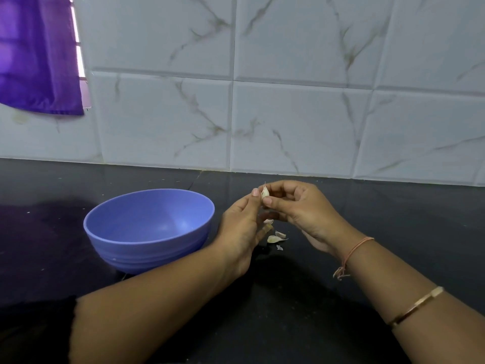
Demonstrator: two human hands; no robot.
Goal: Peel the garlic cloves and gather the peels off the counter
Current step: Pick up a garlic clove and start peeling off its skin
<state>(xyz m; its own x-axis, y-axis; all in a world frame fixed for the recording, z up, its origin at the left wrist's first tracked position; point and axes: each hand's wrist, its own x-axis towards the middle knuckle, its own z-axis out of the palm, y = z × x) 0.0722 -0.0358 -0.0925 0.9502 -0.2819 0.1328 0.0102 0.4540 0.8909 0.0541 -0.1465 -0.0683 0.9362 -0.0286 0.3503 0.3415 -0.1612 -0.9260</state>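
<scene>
Nearest, both forearms reach in from the front edge of the dark table, the right one wearing a gold bangle and, closer to the wrist, a thin thread with a knotted tail. Under the hands, near the middle of the table, lie a few small pale garlic pieces; whether they are peel or clove I cannot tell. The left hand and right hand meet just above them, raised off the table. Their fingers are curled and pinch one clove between the fingertips of both hands, its pointed tip up. Just left of the left hand stands a blue bowl, upright, with nothing showing inside. Along the back edge rises a marbled tile wall, and a purple cloth hangs at its far left.
</scene>
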